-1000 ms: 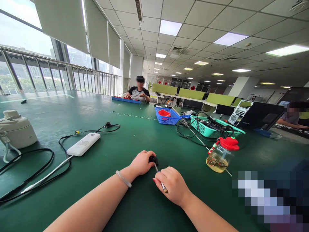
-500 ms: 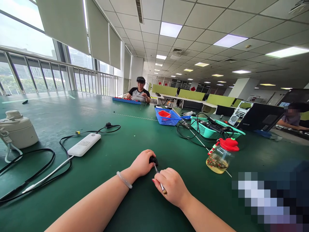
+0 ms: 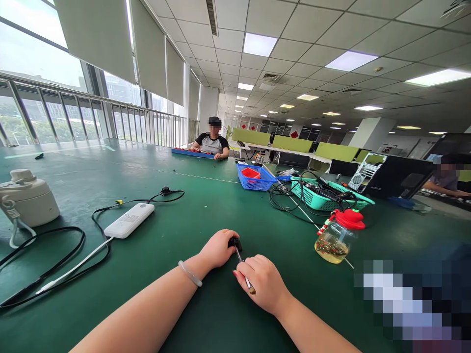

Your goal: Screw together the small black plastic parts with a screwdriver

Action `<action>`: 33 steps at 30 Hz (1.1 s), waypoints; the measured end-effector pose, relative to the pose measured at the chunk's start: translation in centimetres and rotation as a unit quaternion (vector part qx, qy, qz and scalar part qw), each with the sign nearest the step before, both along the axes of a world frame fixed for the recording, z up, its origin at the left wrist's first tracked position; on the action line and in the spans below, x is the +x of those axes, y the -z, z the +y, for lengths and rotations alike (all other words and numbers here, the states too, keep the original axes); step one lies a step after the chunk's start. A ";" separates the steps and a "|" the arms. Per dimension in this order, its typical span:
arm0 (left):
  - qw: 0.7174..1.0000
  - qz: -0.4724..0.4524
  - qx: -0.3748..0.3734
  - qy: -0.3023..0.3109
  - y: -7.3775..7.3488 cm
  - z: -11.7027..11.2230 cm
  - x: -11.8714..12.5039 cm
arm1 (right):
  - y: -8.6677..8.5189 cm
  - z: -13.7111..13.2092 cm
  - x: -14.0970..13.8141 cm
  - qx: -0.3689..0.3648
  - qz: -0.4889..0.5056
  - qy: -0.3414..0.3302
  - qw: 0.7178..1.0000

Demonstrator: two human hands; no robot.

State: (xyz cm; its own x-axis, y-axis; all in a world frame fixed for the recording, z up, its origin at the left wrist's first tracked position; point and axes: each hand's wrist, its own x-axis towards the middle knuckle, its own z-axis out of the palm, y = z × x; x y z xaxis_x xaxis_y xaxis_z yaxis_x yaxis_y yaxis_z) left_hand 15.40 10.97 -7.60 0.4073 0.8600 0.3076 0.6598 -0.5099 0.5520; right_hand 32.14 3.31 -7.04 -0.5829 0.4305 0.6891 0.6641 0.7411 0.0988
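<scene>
My left hand (image 3: 217, 249) rests on the green table (image 3: 191, 211) with its fingers curled round a small black part (image 3: 234, 242). My right hand (image 3: 262, 283) is closed round a thin metal tool (image 3: 246, 275) with a brown end. The tool's tip touches the black part. A pale bangle (image 3: 190, 273) circles my left wrist. The two hands sit close together near the table's front middle.
A white power bank (image 3: 129, 220) with black and white cables (image 3: 55, 264) lies to the left, by a cream flask (image 3: 27, 197). A red-lidded glass jar (image 3: 336, 238) stands to the right. Blue (image 3: 255, 179) and teal (image 3: 324, 195) baskets sit behind. Other people sit further off.
Both hands keep their hold; the view has shifted very slightly. The person at the far end moved an arm.
</scene>
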 end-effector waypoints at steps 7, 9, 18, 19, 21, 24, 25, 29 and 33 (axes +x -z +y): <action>1.000 -0.001 -0.001 0.000 -0.2 -0.2 0.0 | -0.2 -0.1 0.0 0.005 0.004 -0.003 1.000; 1.000 -0.005 -0.002 0.003 -0.4 -0.3 0.0 | -0.3 0.0 0.1 0.004 0.005 -0.001 1.000; 0.999 -0.003 -0.031 -0.012 -0.9 -0.7 0.1 | -0.6 0.0 0.5 -0.037 0.048 0.007 0.998; 0.999 -0.001 -0.034 -0.015 -0.9 -0.7 0.1 | -0.6 0.0 0.6 -0.059 0.069 0.007 0.996; 0.999 0.001 -0.037 -0.018 -0.9 -0.7 0.0 | -0.5 0.2 0.8 -0.116 0.130 0.010 0.985; 0.999 0.002 -0.038 -0.020 -1.0 -0.7 0.0 | -0.3 0.7 1.4 -0.202 0.239 0.021 0.950; 0.999 0.004 -0.039 -0.020 -1.0 -0.7 0.0 | -0.2 0.9 1.6 -0.227 0.269 0.024 0.936; 0.999 0.015 -0.041 -0.014 -1.0 -0.7 0.0 | 0.3 1.6 2.2 -0.309 0.351 0.034 0.883; 0.998 0.032 -0.042 -0.017 -0.9 -0.6 0.0 | 0.4 1.9 2.2 -0.357 0.413 0.034 0.837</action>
